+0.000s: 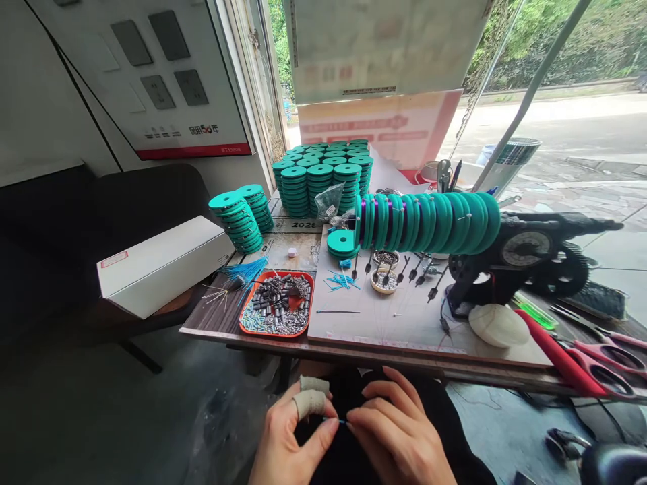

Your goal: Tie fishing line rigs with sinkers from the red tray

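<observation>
Low over my lap, in front of the table edge, my left hand (298, 428) is closed in a pinch, with pale covers on two of its fingers. A thin blue piece (342, 422), like a short tube or stick, shows between its fingertips and those of my right hand (397, 431). The right thumb and forefinger pinch the other end, while its remaining fingers are curled loosely. Above the hands lies an orange tray (241, 325) of small metal and dark parts. Similar blue sticks (341, 281) lie scattered on the white board (348, 330).
Stacked teal spools (320, 172) stand at the back. A row of teal discs (429, 219) sits on a black winder (526, 249), with dark weights (433, 294) hanging below. Pink-handled scissors (606, 367) lie at right. A white box (162, 266) rests on the chair at left.
</observation>
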A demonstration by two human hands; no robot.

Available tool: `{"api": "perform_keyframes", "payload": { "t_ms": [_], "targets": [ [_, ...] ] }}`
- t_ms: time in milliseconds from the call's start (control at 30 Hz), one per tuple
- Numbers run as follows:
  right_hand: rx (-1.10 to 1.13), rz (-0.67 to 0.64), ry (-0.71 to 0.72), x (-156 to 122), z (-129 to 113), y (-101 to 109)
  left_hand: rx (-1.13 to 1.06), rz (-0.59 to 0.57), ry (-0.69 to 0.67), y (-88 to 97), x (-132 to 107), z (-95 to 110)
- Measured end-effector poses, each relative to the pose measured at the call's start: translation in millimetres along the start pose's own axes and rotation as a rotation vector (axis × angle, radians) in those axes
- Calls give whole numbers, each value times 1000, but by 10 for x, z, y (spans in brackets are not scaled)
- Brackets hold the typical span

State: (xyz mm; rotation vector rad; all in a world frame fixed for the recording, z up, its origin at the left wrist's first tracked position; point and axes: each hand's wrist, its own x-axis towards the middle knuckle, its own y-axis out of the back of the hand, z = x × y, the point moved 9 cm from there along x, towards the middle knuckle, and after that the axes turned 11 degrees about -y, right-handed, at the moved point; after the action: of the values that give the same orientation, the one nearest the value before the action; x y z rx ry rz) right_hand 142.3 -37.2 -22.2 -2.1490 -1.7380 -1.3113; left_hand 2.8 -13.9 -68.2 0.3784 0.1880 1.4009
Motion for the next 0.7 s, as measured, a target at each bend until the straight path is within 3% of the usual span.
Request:
{"api": "perform_keyframes", "payload": {
  "t_ms": [167, 433, 700],
  "targets": [
    [-2, 8, 0, 19, -13, 16, -54, -3, 1, 15, 11, 10],
    [-24, -7, 25, 11, -35, 8, -14, -156, 16, -79, 62, 98],
    [-18, -12, 9, 12, -15, -12, -48, -140, -6, -105, 58, 80]
  ]
}}
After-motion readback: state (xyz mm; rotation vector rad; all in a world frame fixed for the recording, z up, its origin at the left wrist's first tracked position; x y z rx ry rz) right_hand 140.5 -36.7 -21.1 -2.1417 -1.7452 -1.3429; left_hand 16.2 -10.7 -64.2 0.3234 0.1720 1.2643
